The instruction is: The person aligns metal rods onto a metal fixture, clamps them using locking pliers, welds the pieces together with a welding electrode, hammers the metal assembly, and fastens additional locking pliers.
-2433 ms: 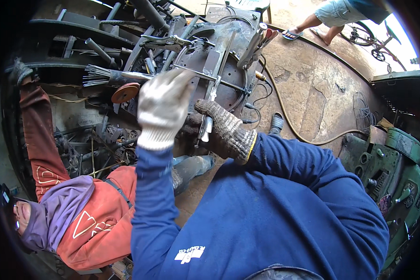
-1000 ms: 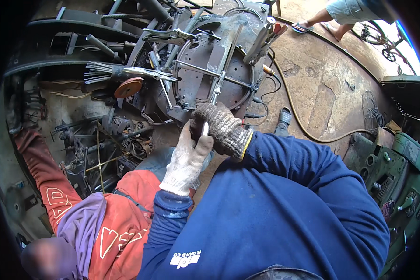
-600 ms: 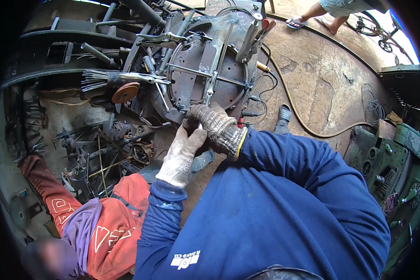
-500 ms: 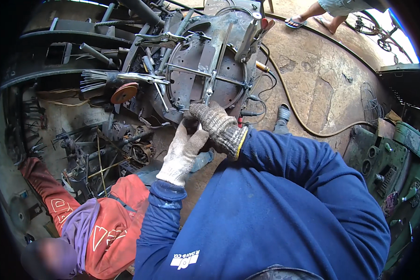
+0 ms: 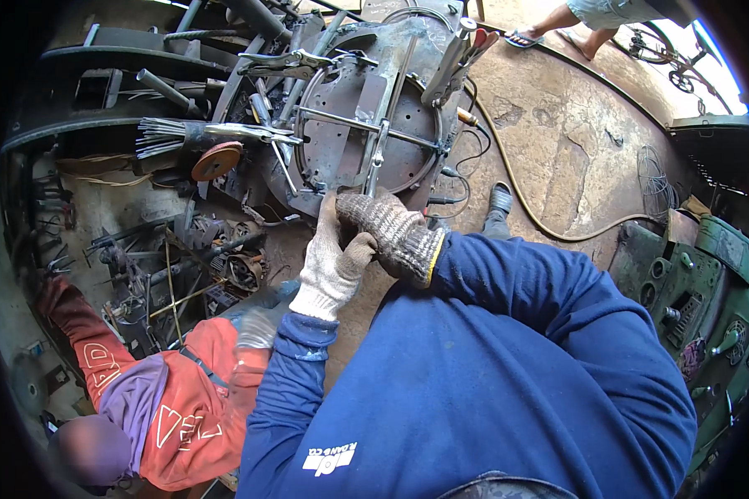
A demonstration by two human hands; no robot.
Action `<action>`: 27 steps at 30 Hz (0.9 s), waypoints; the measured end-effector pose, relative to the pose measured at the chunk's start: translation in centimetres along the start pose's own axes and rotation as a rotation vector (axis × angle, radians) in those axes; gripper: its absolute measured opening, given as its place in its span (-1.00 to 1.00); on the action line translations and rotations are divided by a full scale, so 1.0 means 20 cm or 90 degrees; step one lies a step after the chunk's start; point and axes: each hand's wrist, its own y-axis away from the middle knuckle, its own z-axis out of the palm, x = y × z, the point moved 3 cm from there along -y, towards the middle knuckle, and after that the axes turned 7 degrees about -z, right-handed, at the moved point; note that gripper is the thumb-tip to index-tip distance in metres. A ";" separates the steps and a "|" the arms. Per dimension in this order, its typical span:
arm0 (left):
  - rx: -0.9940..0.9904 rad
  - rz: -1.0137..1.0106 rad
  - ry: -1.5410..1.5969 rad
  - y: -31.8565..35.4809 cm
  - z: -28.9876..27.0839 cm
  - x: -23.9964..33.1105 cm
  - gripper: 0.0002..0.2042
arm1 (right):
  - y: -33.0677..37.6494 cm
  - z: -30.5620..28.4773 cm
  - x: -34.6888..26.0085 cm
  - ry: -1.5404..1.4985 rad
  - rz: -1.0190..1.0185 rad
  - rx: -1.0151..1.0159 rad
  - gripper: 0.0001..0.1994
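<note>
My left hand [image 5: 329, 270], in a pale knit glove, is closed and raised at the near edge of the metal assembly, its thumb bent towards the other glove. Right against it, my right hand [image 5: 394, 232], in a grey-brown knit glove with a yellow-edged cuff, has its fingers curled in. Whatever lies between the gloves is hidden. Just beyond them is a round steel plate [image 5: 408, 125] with drilled holes. A thin rod [image 5: 333, 119] crosses it, and a narrow metal clamp [image 5: 379, 154] runs from that rod down to my right glove.
Locking pliers [image 5: 287, 62] sit on the frame. An orange-brown grinding disc [image 5: 217, 161] lies beside a bundle of rods [image 5: 160, 137]. At lower left a co-worker in a red top [image 5: 195, 424] crouches near scrap metal. A hose [image 5: 549, 230] crosses the floor towards a green machine [image 5: 720, 291].
My left hand has shifted slightly right and its fingers reach further up beside my right glove. The co-worker's gloved hand has come into sight, blurred, near my left forearm.
</note>
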 end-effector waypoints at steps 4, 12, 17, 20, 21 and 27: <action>0.020 0.059 -0.029 0.02 0.00 0.00 -0.01 | -0.04 -0.02 -0.01 -0.040 0.177 -0.064 -0.62; 0.013 0.045 -0.034 0.03 0.01 -0.06 0.01 | -0.02 0.07 0.06 -0.313 0.272 0.106 -0.65; -0.038 -0.023 -0.095 0.06 -0.05 0.06 0.01 | 0.02 0.04 0.03 -0.077 0.078 0.091 -0.68; -0.101 -0.178 -0.146 0.09 -0.09 0.33 -0.02 | 0.01 0.09 0.12 -0.275 0.189 0.075 -0.68; -0.099 -0.178 -0.146 0.11 -0.11 0.32 -0.02 | 0.01 0.09 0.11 -0.346 0.262 0.076 -0.68; -0.077 -0.201 -0.073 0.13 -0.21 0.29 -0.03 | 0.00 0.06 0.03 -0.435 0.368 0.051 -0.68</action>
